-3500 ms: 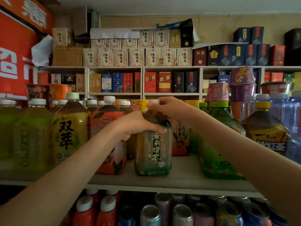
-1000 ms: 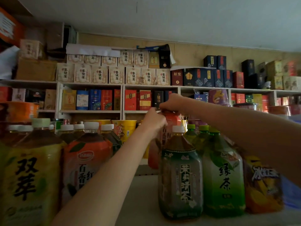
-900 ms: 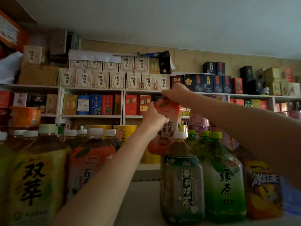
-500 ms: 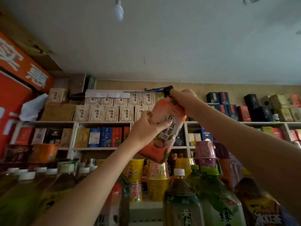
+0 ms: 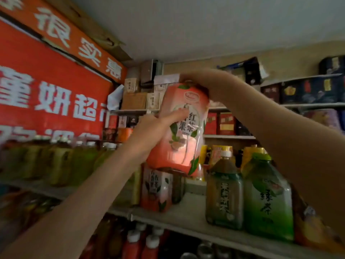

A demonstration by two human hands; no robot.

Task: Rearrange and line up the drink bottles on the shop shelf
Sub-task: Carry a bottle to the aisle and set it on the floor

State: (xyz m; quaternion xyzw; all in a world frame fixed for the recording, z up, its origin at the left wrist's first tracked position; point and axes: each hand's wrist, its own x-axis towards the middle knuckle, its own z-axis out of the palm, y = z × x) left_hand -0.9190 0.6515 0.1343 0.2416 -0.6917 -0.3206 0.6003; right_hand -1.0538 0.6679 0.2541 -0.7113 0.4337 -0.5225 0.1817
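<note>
far left, a red banner with white characters (image 5: 52,94) fills the wall, and under it a blurred row of yellow-green plastic drink bottles (image 5: 61,161) stands on the pale shop shelf (image 5: 186,217). the left hand (image 5: 149,131) is clasped against the side of the tall orange-pink plastic tea bottle (image 5: 184,139), one digit laid across its white label. that bottle is up in the air, tilted a little, clear of the shelf. the right hand (image 5: 203,81) is curled over its top, hiding the cap. right below it a second orange-pink bottle (image 5: 156,191) stands on the shelf. further right is a dark green tea bottle with a white cap (image 5: 224,193), and just beside it a bright green tea bottle with a green cap (image 5: 267,202). red bottles with white caps (image 5: 141,245) peek from the shelf underneath.
</note>
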